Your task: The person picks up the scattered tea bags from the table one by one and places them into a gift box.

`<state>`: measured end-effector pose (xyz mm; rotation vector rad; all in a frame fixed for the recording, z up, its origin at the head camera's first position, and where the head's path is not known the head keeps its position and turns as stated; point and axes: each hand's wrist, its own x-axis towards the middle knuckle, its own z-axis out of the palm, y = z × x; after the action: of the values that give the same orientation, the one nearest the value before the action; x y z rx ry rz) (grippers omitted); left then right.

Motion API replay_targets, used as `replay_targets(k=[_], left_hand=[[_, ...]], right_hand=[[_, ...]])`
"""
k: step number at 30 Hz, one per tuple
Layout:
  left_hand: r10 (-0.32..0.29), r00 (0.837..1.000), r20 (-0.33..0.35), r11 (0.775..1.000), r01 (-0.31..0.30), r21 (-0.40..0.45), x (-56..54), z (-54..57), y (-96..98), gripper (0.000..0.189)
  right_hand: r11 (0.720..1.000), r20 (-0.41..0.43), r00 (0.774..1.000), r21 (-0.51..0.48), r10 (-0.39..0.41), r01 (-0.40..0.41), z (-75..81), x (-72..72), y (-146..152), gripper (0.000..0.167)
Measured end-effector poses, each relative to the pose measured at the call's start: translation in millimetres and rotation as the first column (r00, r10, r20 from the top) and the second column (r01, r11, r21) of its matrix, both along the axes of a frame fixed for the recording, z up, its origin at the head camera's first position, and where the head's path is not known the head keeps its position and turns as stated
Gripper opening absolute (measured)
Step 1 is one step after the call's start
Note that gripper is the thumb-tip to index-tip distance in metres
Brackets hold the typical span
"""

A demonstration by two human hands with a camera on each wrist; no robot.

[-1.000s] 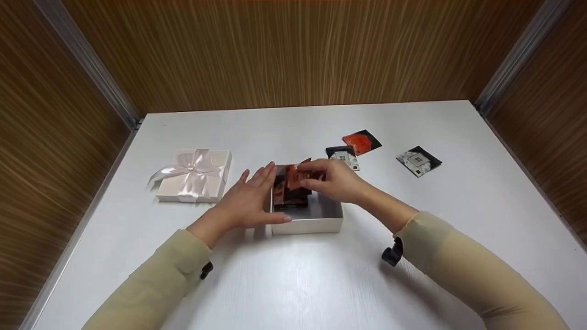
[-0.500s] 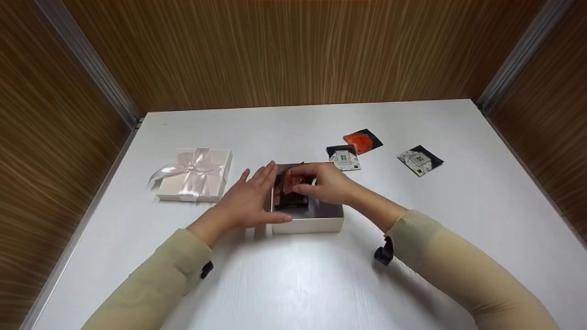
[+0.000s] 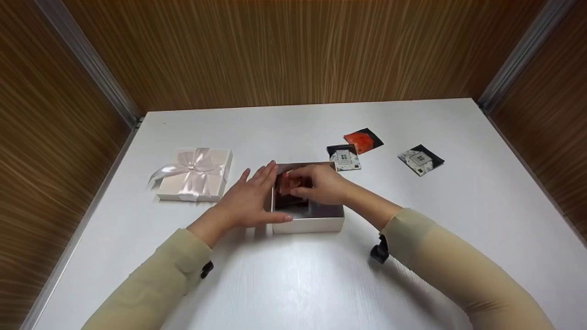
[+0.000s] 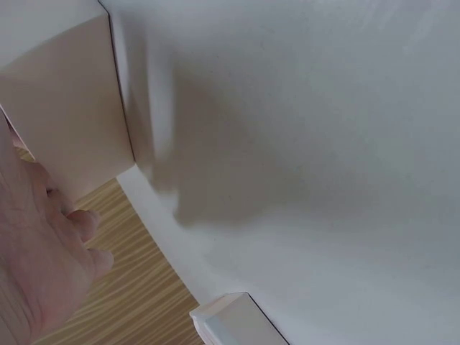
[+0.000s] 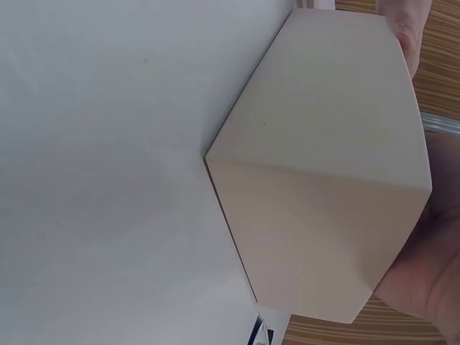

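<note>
In the head view an open white box (image 3: 309,225) stands on the table, with red-and-black sachets inside its left half. My right hand (image 3: 324,184) reaches down into it, thumb and fingers pinching a red sachet (image 3: 285,185). My left hand (image 3: 243,201) lies against the box's left side, fingers straight along the rim, thumb across the near left corner. The left wrist view shows that hand (image 4: 43,251) beside the box wall (image 4: 72,108). From the right wrist, the box's outer walls (image 5: 323,223) hide the sachets and most of the right hand (image 5: 424,273).
A white lid (image 3: 167,190) with a pale pink ribbon bow lies to the left. Behind the box to the right are a black-and-white sachet (image 3: 345,159) and a red-and-black one (image 3: 360,141). Another black-and-white sachet (image 3: 421,159) lies farther right. Wood-grain panels (image 3: 293,55) enclose the table.
My right hand has moved down and slightly left into the box with the red sachet, which stood tilted and higher before. The left hand has stayed in place.
</note>
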<state>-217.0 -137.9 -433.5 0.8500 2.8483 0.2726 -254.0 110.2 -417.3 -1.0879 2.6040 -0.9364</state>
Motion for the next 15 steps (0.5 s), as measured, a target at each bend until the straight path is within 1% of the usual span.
replay_targets(k=[5, 10, 15], left_hand=[[0.001, 1.000, 0.001, 1.000, -0.001, 0.003, -0.2, 0.4, 0.2, 0.133], [0.000, 1.000, 0.014, 1.000, 0.000, 0.017, 0.5, 1.7, -0.1, 0.132], [0.000, 1.000, 0.019, 1.000, -0.001, 0.022, 1.3, 2.6, -0.3, 0.132]], right_hand=[[1.000, -0.003, 1.000, 0.030, -0.006, 0.006, -0.4, -1.1, -1.6, 0.041], [0.998, -0.037, 0.999, 0.057, -0.005, 0.008, -1.1, -2.1, -1.6, 0.039], [0.998, -0.050, 0.999, 0.070, -0.001, 0.005, -1.2, -2.8, -1.1, 0.037]])
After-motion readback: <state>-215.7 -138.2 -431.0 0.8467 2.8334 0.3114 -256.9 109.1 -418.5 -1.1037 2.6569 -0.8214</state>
